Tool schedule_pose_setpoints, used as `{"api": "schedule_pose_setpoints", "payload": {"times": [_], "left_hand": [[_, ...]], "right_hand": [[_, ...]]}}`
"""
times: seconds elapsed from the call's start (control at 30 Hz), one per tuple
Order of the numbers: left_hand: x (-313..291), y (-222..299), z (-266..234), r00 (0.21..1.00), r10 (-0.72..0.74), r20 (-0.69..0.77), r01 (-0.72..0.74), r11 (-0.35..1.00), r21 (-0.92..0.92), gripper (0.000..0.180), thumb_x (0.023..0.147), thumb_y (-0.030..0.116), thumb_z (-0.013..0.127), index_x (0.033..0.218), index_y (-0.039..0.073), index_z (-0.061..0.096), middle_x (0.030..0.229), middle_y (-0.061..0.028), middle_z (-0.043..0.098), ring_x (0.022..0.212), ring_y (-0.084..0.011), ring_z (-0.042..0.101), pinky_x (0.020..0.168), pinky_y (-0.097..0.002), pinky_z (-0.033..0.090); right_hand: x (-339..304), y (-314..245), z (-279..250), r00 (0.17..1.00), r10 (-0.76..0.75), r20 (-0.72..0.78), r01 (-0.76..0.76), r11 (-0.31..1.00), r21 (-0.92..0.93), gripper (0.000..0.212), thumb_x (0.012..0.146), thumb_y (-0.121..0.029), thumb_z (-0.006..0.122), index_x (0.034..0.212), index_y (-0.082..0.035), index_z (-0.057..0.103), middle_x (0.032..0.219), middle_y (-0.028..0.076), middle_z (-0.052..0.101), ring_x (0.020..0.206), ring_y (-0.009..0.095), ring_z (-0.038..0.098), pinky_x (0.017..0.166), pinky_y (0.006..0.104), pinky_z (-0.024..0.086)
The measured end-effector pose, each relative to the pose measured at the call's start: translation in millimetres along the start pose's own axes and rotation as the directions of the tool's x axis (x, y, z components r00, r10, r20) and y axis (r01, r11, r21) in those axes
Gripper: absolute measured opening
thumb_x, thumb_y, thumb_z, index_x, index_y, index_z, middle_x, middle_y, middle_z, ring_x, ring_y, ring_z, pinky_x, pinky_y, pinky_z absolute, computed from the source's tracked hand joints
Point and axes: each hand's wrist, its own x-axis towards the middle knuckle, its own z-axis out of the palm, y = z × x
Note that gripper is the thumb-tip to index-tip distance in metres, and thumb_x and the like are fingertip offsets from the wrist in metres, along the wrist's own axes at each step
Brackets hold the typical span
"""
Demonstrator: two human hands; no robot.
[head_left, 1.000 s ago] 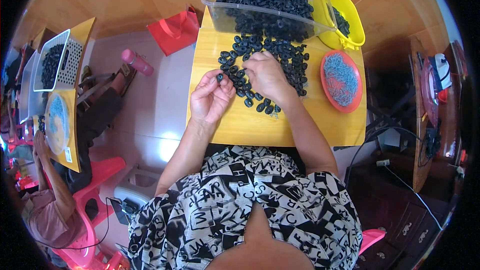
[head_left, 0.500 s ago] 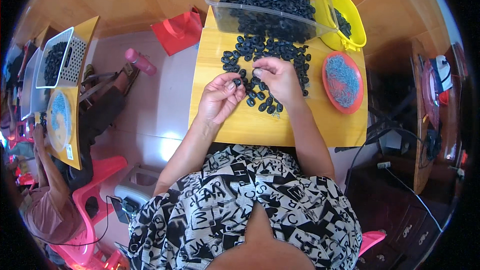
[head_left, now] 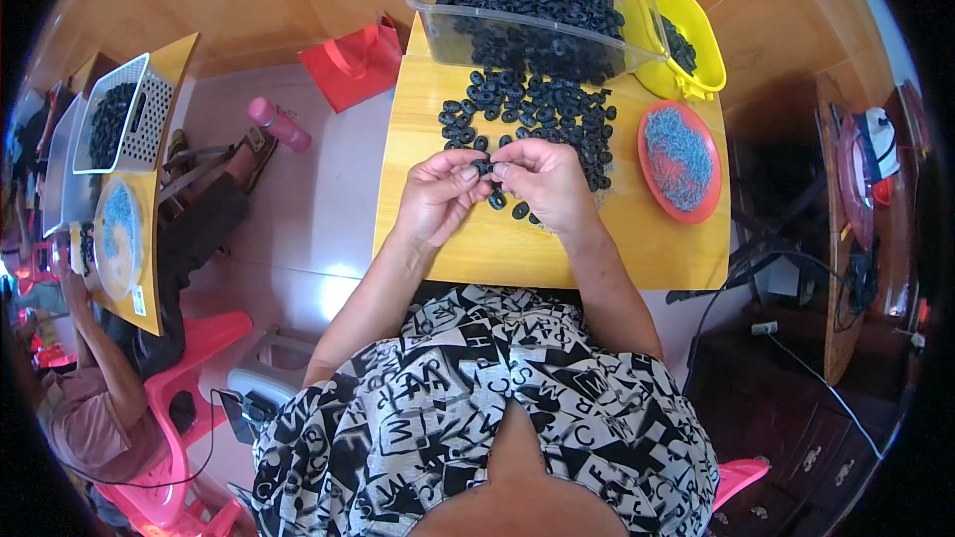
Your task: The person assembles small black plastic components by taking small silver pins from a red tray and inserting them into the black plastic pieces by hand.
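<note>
My left hand pinches a small black oval plastic piece between thumb and fingertips above the yellow table. Against its right side, the thumb and forefinger of my right hand are pressed together. Whatever lies between those right fingertips is too small to make out. Just beyond both hands, many loose black pieces with holes lie spread over the tabletop. To their right rests a red oval plate heaped with small silvery metal pieces.
A clear plastic bin full of black pieces stands at the table's far side, beside a yellow basket. On the floor are a red bag and a pink bottle. Another person sits at a table on the left.
My right hand has moved left and nearer to me, from over the loose pieces to the black piece in my left hand. The two hands' fingertips now meet there.
</note>
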Motion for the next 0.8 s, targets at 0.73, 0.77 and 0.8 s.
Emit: {"api": "schedule_pose_setpoints", "payload": {"times": [0.73,0.77,0.8], "left_hand": [[-5,-12,7,0.956,0.285,-0.073,-0.185,0.775,0.605,0.015,0.084,-0.008,0.056,0.097,-0.004,0.063,0.079,-0.0077,0.064,0.067,-0.0099,0.057,0.060,-0.0214,0.047],[-4,-11,7,0.957,0.278,-0.087,-0.178,0.794,0.582,0.015,0.084,-0.008,0.056,0.096,-0.004,0.064,0.079,-0.0080,0.064,0.067,-0.0102,0.057,0.060,-0.0217,0.047],[-4,-10,7,0.964,0.260,-0.050,-0.199,0.837,0.510,0.015,0.084,-0.008,0.056,0.096,-0.004,0.064,0.079,-0.0083,0.064,0.067,-0.0106,0.057,0.060,-0.0220,0.047]], "right_hand": [[9,15,-6,0.995,0.012,0.095,0.006,0.982,-0.188,0.006,0.078,-0.001,0.065,0.080,0.003,0.062,0.068,0.005,0.063,0.057,0.006,0.054,0.050,0.0216,0.045],[9,14,-8,0.992,-0.003,0.126,0.022,0.988,-0.154,0.006,0.078,-0.002,0.066,0.082,0.002,0.062,0.069,0.005,0.063,0.057,0.007,0.055,0.050,0.0214,0.045],[9,11,-11,0.983,0.063,0.170,-0.056,0.997,-0.047,0.008,0.078,-0.002,0.066,0.083,0.002,0.062,0.070,0.005,0.063,0.057,0.007,0.055,0.051,0.0214,0.046]]}}
